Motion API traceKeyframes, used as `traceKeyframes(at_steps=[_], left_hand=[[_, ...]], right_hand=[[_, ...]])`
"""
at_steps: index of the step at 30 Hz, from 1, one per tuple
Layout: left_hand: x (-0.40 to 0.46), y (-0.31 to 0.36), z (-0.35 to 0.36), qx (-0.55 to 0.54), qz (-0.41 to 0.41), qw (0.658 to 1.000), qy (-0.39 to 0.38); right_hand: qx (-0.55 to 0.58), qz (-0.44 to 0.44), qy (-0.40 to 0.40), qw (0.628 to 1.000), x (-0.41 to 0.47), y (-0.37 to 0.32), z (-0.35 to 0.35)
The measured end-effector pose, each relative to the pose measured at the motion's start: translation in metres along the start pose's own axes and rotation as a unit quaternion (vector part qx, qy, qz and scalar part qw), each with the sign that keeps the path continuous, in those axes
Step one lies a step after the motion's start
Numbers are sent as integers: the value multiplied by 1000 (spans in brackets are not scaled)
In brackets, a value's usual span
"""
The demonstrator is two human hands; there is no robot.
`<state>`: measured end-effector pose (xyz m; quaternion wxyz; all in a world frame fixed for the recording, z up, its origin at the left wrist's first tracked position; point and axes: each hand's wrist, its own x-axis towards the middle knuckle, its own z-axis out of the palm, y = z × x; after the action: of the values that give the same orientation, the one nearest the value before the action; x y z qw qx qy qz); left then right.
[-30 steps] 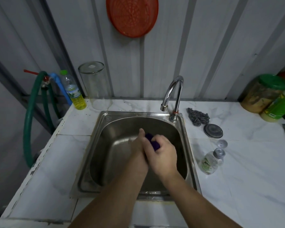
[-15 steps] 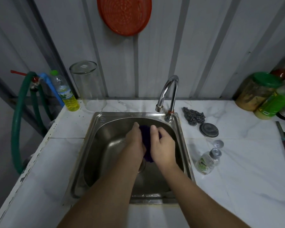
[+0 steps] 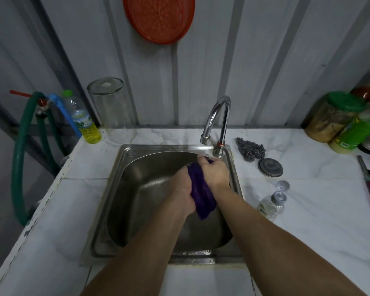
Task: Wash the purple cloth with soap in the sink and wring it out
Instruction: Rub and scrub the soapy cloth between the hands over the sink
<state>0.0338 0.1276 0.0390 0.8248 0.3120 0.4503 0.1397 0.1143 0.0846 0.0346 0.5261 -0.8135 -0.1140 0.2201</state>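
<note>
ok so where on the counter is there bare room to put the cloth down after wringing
The widest bare patch is the counter left of the sink, in front of the yellow bottle. Right of the sink is crowded near the steel wool, round lid and small bottle.

My hands had open room left in the sink [image 3: 124, 189]; the faucet [image 3: 217, 118] crowded above them.

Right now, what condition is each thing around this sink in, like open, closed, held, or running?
purple cloth: bunched, gripped by both hands over the sink
left hand: grips cloth
right hand: grips cloth
tap: no water visible
small clear bottle: lying on its side
yellow liquid bottle: upright, capped
glass jar: upside down
</note>
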Motion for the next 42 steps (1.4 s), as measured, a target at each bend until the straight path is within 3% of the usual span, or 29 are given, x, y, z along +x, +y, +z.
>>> traceKeyframes(at_steps=[5, 8, 12, 16, 19, 21, 24, 28, 30, 32, 34, 37, 39, 42], left_hand=[[16, 29, -6, 10, 19, 991, 132], [19, 41, -2, 4, 13, 992, 122], [20, 36, -4, 20, 38, 996, 79], [23, 37, -13, 43, 40, 993, 106], [31, 38, -23, 71, 52, 988, 129], [30, 32, -25, 58, 44, 993, 96], [25, 20, -17, 59, 56, 992, 91], [16, 7, -8, 114, 71, 990, 50], [16, 15, -9, 158, 74, 980, 100], [19, 31, -11, 148, 75, 975, 148], [23, 41, -12, 127, 87, 976, 154], [17, 30, -11, 163, 153, 967, 122], [8, 15, -11, 215, 184, 955, 92], [5, 12, -8, 211, 209, 949, 104]], right_hand=[[99, -77, 21, 992, -49, 8, 11], [167, -72, 40, 983, -72, 14, 22], [310, 21, 26, 950, -56, 13, 13], [183, -108, 4, 977, -53, 16, 1], [68, -245, -33, 967, -71, 16, 10], [-2, -297, 10, 955, -77, 15, 23], [-48, -242, 113, 962, -56, 0, 26], [-77, -101, 80, 989, -15, -7, 1], [-69, -152, 73, 983, -25, 2, 2], [-48, -265, 56, 961, -49, 13, 16], [-23, -319, 46, 946, -64, 18, 29], [-52, -176, 83, 979, -43, 11, 27], [-87, -60, 61, 992, -25, 10, 14], [-64, -48, 49, 996, -22, 14, 11]])
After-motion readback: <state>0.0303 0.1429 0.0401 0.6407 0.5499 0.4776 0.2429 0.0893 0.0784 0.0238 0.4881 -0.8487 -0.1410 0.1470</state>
